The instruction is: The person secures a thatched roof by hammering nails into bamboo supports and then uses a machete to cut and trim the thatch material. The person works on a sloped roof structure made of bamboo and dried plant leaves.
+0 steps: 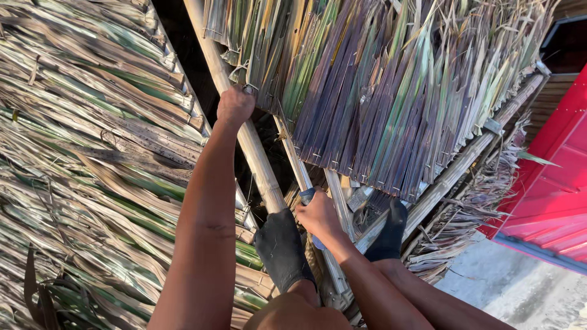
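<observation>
Bamboo pole (257,159) ran up the thatch frame (465,165); the left hand (235,105) was clenched at its upper stretch, beside the leaf panel's (379,104) lower left corner. Lower right, the right hand (318,215) was closed around a blue-handled tool (307,194) between two dark socked feet (282,247).

No pkgs, labels, signs or screens showed anywhere in the head view.
</observation>
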